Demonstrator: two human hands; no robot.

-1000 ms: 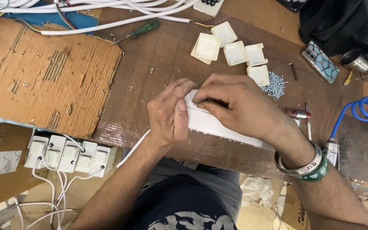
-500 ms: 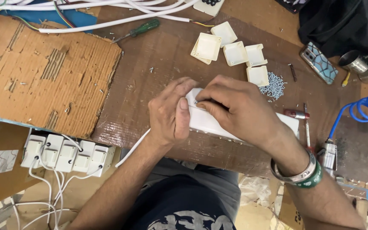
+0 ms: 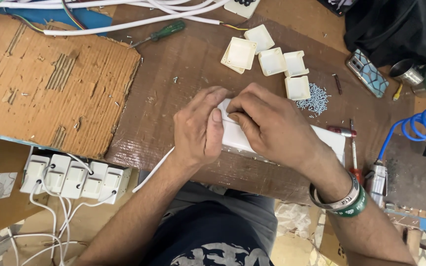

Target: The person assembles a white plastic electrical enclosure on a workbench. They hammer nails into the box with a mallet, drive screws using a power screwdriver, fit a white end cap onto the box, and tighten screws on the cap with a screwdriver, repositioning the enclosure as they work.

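I see both hands pressed on a long white plastic box (image 3: 282, 140) lying at the near edge of the brown table (image 3: 183, 74). My left hand (image 3: 198, 125) clasps its left end, thumb on top; my right hand (image 3: 272, 125) lies over the middle, fingers curled onto it. A white cord (image 3: 154, 170) runs out from under the left hand. Behind the hands sit five square white caps (image 3: 267, 56), a pile of small screws (image 3: 314, 98), a green-handled screwdriver (image 3: 161, 33) and a phone (image 3: 368, 73). A torn cardboard sheet (image 3: 50, 83) lies left; a row of white adapters (image 3: 72, 177) sits below it.
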